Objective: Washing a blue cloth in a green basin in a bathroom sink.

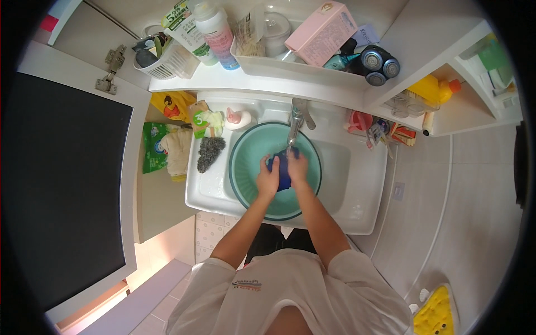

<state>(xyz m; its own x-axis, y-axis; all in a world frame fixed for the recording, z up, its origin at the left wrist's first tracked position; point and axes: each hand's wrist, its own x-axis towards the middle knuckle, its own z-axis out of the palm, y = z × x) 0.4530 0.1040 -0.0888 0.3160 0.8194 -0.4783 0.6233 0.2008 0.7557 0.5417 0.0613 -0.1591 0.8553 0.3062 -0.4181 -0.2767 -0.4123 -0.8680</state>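
Observation:
Both my hands grip a dark blue cloth (pixel 283 174) over a round teal basin (pixel 245 196) set in the white sink. My left hand (pixel 267 176) closes on the cloth's left side, thumb on top. On its right side my right hand (pixel 297 167) is closed too, just under the spout of the metal faucet (pixel 297 120). Water seems to run from the spout onto the cloth and fingers. The fingertips beneath the cloth are hidden.
Left of the basin, a grey scouring pad (pixel 211 153) and a pump bottle (pixel 238 118) rest on the white sink (pixel 365 195). Above the faucet, a shelf (pixel 268 79) holds bottles, a pink box (pixel 322 33) and an electric shaver (pixel 379 64). An open mirrored cabinet door (pixel 127 184) stands at left.

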